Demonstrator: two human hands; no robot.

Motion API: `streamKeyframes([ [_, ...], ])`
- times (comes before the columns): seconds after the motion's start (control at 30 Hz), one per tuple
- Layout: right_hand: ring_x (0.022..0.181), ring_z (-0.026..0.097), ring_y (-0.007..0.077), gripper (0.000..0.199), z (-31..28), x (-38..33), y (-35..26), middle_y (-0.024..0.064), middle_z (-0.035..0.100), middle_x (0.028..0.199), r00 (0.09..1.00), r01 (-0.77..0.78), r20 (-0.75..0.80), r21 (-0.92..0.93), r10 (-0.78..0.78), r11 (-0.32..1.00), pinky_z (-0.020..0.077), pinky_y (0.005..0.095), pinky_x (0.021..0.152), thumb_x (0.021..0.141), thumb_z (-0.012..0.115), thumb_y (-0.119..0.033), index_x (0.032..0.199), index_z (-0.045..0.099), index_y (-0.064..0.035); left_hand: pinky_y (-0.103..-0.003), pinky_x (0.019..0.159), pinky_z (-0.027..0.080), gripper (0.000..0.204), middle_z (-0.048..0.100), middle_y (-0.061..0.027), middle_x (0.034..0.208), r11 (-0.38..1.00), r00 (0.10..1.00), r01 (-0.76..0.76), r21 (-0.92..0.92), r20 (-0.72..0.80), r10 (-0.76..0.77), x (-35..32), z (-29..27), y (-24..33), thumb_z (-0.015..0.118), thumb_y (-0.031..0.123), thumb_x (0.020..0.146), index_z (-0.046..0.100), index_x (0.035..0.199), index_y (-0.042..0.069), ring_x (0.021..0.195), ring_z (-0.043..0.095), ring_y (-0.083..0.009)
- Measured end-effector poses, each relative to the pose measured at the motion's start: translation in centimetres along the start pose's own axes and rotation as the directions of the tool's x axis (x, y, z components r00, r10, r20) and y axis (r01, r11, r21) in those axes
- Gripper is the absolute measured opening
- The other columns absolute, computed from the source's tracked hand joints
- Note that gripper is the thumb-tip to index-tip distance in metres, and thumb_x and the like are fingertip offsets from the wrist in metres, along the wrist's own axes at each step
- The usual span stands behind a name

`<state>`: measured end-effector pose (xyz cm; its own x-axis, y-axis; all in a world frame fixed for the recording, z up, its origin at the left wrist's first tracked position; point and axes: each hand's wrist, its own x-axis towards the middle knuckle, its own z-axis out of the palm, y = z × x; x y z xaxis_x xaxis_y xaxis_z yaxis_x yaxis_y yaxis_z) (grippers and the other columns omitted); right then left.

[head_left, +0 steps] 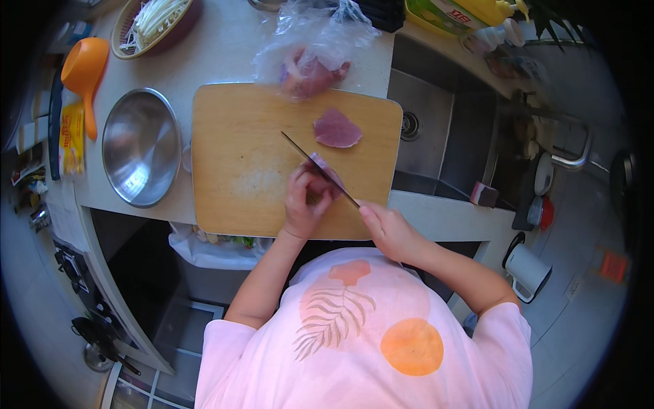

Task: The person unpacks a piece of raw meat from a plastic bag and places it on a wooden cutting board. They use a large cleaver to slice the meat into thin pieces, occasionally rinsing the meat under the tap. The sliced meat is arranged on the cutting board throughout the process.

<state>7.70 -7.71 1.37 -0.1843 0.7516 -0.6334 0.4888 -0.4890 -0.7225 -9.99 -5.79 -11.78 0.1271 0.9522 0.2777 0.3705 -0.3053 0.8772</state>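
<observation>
My right hand (394,233) is closed round the handle of a kitchen knife (306,155), seen nearly edge-on. Its thin blade slants up and left over the wooden cutting board (228,150). Beneath and beside the blade lies a small piece of raw meat (320,161). My left hand (304,202) curls its fingers against that piece, close to the blade; the fingers hide part of the meat. Farther up the board sits a second pink slab of raw meat (338,128), touched by neither hand. More raw meat (310,73) rests in a clear plastic bag (320,31) at the board's far edge.
Left of the board stands a steel bowl (141,146), with an orange ladle-shaped scoop (85,68) and a yellow packet (71,140) beyond it. A basket (126,51) holds enoki mushrooms (155,24). The sink (426,112) adjoins on the right. A bag-lined bin (204,251) hangs below the counter's front edge.
</observation>
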Motion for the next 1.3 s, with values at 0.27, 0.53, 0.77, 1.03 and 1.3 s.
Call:
streamKeyframes([
  [0.27,0.090,0.059,0.0459,0.039,1.8,4.2,0.3,0.0296,0.061,0.096,0.983,0.169,-0.076,0.022,-0.167,0.985,0.0480,0.0444,0.075,0.097,0.045,-0.030,0.112,0.057,0.0028,-0.041,0.082,0.049,0.051,0.055,-0.0193,0.110,1.000,1.000,0.010,-0.014,0.010,-0.010,-0.6,0.2,-0.3,0.074,-0.002,0.063,0.050,0.107,0.004,0.100,0.056,-0.0369],
  [0.53,0.089,0.061,0.0423,0.043,-1.4,-2.4,-0.6,0.0289,0.062,0.092,0.988,-0.143,0.046,-0.063,0.146,0.988,0.0469,0.0423,0.077,0.097,0.043,-0.032,0.114,0.051,0.0078,-0.040,0.083,0.047,0.059,0.055,-0.0173,0.113,0.989,0.998,-0.059,0.136,-0.021,0.063,0.1,0.3,0.4,0.080,0.004,0.062,0.048,0.112,0.005,0.101,0.055,-0.0334],
  [0.77,0.084,0.061,0.0447,0.043,-0.1,-3.0,1.1,0.0291,0.062,0.088,0.997,-0.063,-0.045,-0.051,0.061,0.997,0.0477,0.0459,0.073,0.097,0.043,-0.033,0.110,0.054,0.0065,-0.041,0.083,0.047,0.056,0.056,-0.0181,0.106,0.998,0.999,-0.044,0.037,0.001,0.044,-0.6,0.4,-0.9,0.077,0.001,0.063,0.046,0.109,0.005,0.099,0.056,-0.0352],
  [1.03,0.085,0.059,0.0461,0.038,1.5,3.2,0.1,0.0284,0.062,0.087,0.999,-0.014,-0.036,-0.004,0.013,1.000,0.0481,0.0460,0.074,0.096,0.044,-0.032,0.107,0.057,0.0017,-0.040,0.078,0.048,0.053,0.055,-0.0181,0.102,0.997,0.997,-0.079,0.017,0.019,0.079,-0.1,0.2,-0.2,0.075,-0.002,0.064,0.043,0.107,0.006,0.090,0.056,-0.0341],
  [1.3,0.085,0.061,0.0407,0.038,0.6,4.1,0.6,0.0257,0.062,0.090,0.983,0.151,-0.120,0.113,-0.137,0.982,0.0479,0.0410,0.074,0.097,0.044,-0.031,0.113,0.055,0.0019,-0.039,0.078,0.049,0.051,0.054,-0.0174,0.104,0.997,0.999,-0.043,-0.060,0.004,0.044,0.0,0.5,-0.3,0.076,0.001,0.067,0.044,0.106,0.005,0.092,0.056,-0.0336],
])
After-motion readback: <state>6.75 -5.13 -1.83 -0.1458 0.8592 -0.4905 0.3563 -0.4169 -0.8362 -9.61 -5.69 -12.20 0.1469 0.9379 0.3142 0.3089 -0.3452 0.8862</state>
